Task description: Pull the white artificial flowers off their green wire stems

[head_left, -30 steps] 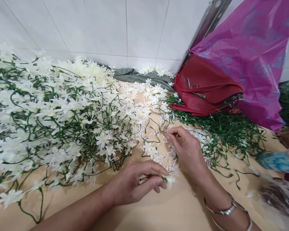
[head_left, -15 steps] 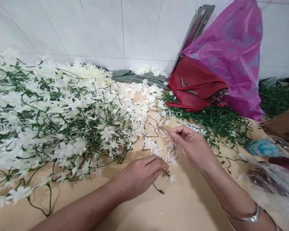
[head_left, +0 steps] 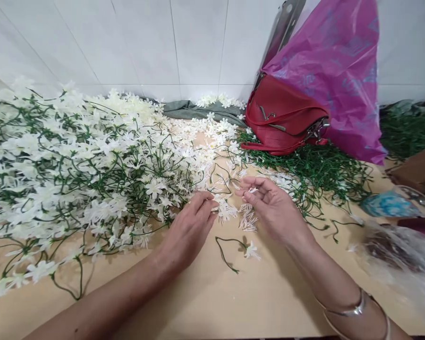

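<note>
My left hand point(head_left: 186, 236) is closed, its fingertips pressed together at a white artificial flower point(head_left: 226, 210) among loose pieces on the table. Between the thumb and fingers of my right hand point(head_left: 274, 208) is a small white stamen piece, partly hidden by the fingers. Just below it lies a little heap of white stamens point(head_left: 248, 221). Nearer me, a green stem point(head_left: 222, 255) with one white bloom point(head_left: 251, 250) rests on the table, touched by neither hand. Bare green stems point(head_left: 219, 177) are scattered beyond my hands.
A large pile of white flowers on green stems point(head_left: 92, 165) covers the left side. Loose white petals point(head_left: 198, 134) lie at the back. On the right are a red handbag point(head_left: 286, 118) on green stems point(head_left: 326, 172), a purple plastic bag point(head_left: 347, 85) and a clear bag point(head_left: 403, 264).
My left hand has let go of the single-bloom stem, now lying on the table, and moved forward to the loose white pieces. My right hand has shifted slightly left and now pinches a white piece.
</note>
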A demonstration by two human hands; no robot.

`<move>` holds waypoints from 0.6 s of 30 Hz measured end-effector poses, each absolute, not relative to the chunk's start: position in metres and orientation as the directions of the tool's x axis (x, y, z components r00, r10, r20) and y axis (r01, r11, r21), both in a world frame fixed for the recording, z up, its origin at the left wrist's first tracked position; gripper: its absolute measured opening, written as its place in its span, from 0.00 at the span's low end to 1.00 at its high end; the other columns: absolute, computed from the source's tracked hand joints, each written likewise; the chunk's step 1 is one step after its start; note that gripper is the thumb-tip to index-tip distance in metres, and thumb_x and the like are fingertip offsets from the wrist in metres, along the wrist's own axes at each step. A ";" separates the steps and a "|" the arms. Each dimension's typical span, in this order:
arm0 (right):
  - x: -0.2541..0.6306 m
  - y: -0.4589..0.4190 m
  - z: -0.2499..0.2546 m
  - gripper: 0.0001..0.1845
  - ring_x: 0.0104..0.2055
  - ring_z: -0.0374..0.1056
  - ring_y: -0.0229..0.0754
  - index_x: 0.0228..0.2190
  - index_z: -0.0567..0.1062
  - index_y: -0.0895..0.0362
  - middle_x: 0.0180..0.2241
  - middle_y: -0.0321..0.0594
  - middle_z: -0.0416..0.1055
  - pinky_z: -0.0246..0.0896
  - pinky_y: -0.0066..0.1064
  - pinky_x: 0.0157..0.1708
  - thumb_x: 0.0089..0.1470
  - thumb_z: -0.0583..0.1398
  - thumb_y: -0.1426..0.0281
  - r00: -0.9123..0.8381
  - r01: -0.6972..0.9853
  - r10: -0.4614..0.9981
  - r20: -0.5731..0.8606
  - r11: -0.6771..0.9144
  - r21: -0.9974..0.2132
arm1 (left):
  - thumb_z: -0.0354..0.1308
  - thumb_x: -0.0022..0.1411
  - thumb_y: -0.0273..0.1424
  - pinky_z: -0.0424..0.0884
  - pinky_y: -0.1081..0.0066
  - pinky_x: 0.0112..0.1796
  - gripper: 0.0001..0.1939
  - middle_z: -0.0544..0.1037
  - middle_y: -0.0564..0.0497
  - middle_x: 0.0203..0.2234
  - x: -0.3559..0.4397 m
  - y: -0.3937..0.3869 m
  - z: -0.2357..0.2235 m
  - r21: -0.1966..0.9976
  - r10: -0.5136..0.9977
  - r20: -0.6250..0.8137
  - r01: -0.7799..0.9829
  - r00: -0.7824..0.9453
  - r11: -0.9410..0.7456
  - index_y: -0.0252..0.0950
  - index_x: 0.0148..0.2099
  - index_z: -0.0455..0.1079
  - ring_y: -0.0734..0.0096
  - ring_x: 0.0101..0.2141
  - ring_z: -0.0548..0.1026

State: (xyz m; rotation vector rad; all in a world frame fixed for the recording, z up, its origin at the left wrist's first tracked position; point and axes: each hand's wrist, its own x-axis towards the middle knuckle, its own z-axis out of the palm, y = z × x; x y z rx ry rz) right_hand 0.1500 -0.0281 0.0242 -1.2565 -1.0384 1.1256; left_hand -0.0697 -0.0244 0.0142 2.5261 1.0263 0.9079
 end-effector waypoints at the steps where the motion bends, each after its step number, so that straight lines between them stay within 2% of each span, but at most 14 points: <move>1: 0.152 -0.027 0.022 0.23 0.42 0.78 0.44 0.41 0.77 0.53 0.39 0.41 0.80 0.73 0.36 0.42 0.46 0.74 0.59 0.185 -0.023 0.983 -0.001 0.003 -1.000 | 0.51 0.72 0.21 0.77 0.57 0.52 0.09 0.74 0.40 0.50 -0.068 -0.025 0.015 0.445 0.694 0.439 0.534 0.570 -0.719 0.35 0.51 0.67 0.60 0.51 0.77; 3: 0.156 -0.023 0.018 0.20 0.41 0.78 0.44 0.36 0.76 0.53 0.40 0.42 0.80 0.73 0.37 0.43 0.46 0.74 0.59 0.216 0.011 0.975 0.048 0.046 -0.999 | 0.51 0.72 0.21 0.76 0.57 0.53 0.09 0.74 0.40 0.50 -0.065 -0.027 0.017 0.422 0.677 0.423 0.530 0.602 -0.735 0.34 0.52 0.66 0.58 0.52 0.76; 6: 0.160 -0.019 0.013 0.15 0.43 0.76 0.45 0.27 0.75 0.55 0.43 0.43 0.78 0.71 0.40 0.48 0.48 0.73 0.61 0.223 0.076 0.960 0.171 0.158 -0.985 | 0.50 0.74 0.24 0.76 0.56 0.53 0.09 0.73 0.38 0.52 -0.059 -0.024 0.016 0.384 0.665 0.395 0.544 0.634 -0.746 0.32 0.53 0.67 0.56 0.53 0.75; 8: 0.160 -0.019 0.010 0.10 0.45 0.74 0.45 0.27 0.77 0.55 0.42 0.43 0.77 0.68 0.41 0.50 0.53 0.70 0.64 0.247 0.208 0.931 0.270 0.221 -0.953 | 0.48 0.75 0.26 0.76 0.56 0.52 0.09 0.73 0.39 0.52 -0.057 -0.020 0.015 0.351 0.663 0.367 0.563 0.653 -0.748 0.33 0.53 0.67 0.56 0.52 0.76; 11: 0.158 -0.026 0.006 0.05 0.40 0.71 0.43 0.29 0.79 0.54 0.35 0.38 0.74 0.66 0.39 0.46 0.57 0.67 0.67 0.253 0.409 0.898 0.360 0.238 -0.881 | 0.49 0.74 0.26 0.76 0.57 0.49 0.10 0.74 0.40 0.51 -0.056 -0.014 0.014 0.307 0.662 0.322 0.587 0.676 -0.749 0.34 0.52 0.68 0.56 0.50 0.77; 15: 0.156 -0.033 0.007 0.04 0.35 0.70 0.41 0.32 0.79 0.54 0.32 0.36 0.76 0.65 0.33 0.39 0.60 0.64 0.70 0.198 0.438 0.912 0.360 0.246 -0.865 | 0.51 0.73 0.24 0.76 0.59 0.46 0.07 0.76 0.41 0.48 -0.056 -0.012 0.015 0.302 0.638 0.330 0.562 0.696 -0.770 0.33 0.49 0.70 0.58 0.47 0.77; 18: 0.158 -0.033 0.007 0.04 0.35 0.71 0.41 0.33 0.80 0.54 0.32 0.36 0.77 0.65 0.33 0.38 0.60 0.64 0.70 0.210 0.428 0.924 0.318 0.205 -0.880 | 0.51 0.73 0.23 0.75 0.59 0.47 0.07 0.78 0.43 0.44 -0.056 -0.014 0.012 0.341 0.644 0.379 0.546 0.665 -0.765 0.34 0.45 0.70 0.60 0.45 0.77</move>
